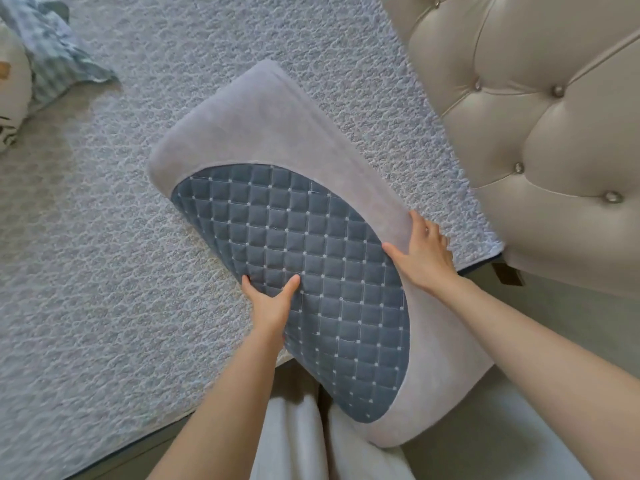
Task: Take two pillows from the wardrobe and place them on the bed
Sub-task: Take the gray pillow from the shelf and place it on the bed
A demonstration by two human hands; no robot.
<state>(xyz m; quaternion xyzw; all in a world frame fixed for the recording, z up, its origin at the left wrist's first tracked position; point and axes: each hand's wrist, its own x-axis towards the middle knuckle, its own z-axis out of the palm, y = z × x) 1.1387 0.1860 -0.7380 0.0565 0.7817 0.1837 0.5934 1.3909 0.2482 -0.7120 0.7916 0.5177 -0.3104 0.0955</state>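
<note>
A long pillow (263, 133) in pale grey fabric with a dark blue quilted oval panel lies slantwise over the bed (86, 271). Its far end rests on the textured grey bedspread; its near end hangs past the bed's edge toward my legs. My left hand (273, 299) grips the pillow's left edge, thumb on the quilted panel. My right hand (420, 252) holds the right edge, fingers spread over the grey fabric. No second pillow or wardrobe is in view.
A beige tufted headboard (540, 133) with metal buttons rises at the right. A blue patterned cloth (52, 53) and a white soft toy (10, 91) lie at the bed's far left. Floor shows near my legs at the bottom.
</note>
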